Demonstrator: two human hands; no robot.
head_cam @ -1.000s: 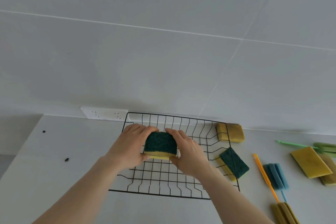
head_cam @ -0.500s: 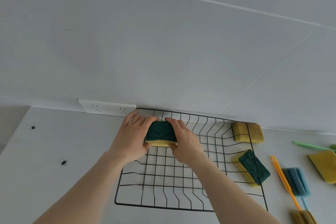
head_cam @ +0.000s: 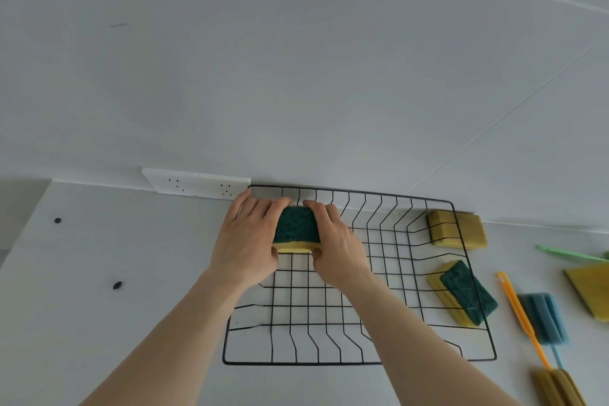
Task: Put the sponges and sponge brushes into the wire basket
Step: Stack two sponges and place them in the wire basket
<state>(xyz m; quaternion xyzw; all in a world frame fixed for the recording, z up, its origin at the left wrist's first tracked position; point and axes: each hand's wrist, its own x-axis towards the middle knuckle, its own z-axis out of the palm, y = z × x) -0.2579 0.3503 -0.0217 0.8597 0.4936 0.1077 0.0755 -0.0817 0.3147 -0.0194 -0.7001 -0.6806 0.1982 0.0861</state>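
Observation:
A black wire basket (head_cam: 359, 363) sits on the white counter against the wall. My left hand (head_cam: 245, 241) and my right hand (head_cam: 336, 252) both grip a green-topped yellow sponge (head_cam: 296, 230) over the basket's far left corner. A second green and yellow sponge (head_cam: 464, 297) leans at the basket's right wall. A plain yellow sponge (head_cam: 456, 229) lies at the far right corner, seen through the wire. Outside to the right lie a blue sponge brush (head_cam: 543, 318) and an orange handle (head_cam: 520, 315).
A white double socket (head_cam: 196, 183) is on the wall left of the basket. More yellow sponges (head_cam: 590, 288) and a green handle (head_cam: 570, 253) lie at the right edge. An olive sponge brush (head_cam: 557, 389) is at the bottom right. Two dark spots mark the counter on the left.
Both hands have carried the sponge away from me toward the basket's far left corner. The camera view has shifted, so the basket looks larger and further right.

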